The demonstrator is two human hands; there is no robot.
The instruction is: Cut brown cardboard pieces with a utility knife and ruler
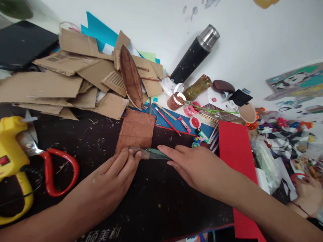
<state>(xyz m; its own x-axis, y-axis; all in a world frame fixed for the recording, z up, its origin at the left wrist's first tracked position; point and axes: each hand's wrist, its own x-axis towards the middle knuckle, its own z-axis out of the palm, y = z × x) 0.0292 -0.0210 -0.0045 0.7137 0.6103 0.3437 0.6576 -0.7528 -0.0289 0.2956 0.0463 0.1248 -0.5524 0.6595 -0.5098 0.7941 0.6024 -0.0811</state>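
A brown-painted piece of cardboard [137, 127] lies flat on the dark table. Across its lower edge runs a clear ruler [145, 153], pressed down by the bunched fingertips of my left hand [111, 181]. My right hand [194, 164] grips a slim green craft knife [156, 152] between thumb and fingers, its narrow end pointing left along the ruler. The blade is too small to make out. Behind the cardboard, a brown boat-shaped piece [131, 77] leans against the cardboard pile.
Cardboard scraps [42, 85] heap up at the back left. On the left lie red-handled scissors [62, 171] and a yellow glue gun [11, 148]. A black thermos [193, 55], a brown paint pot [176, 101] and a red sheet [238, 161] stand or lie rightward. Another person's hand [308, 193] is far right.
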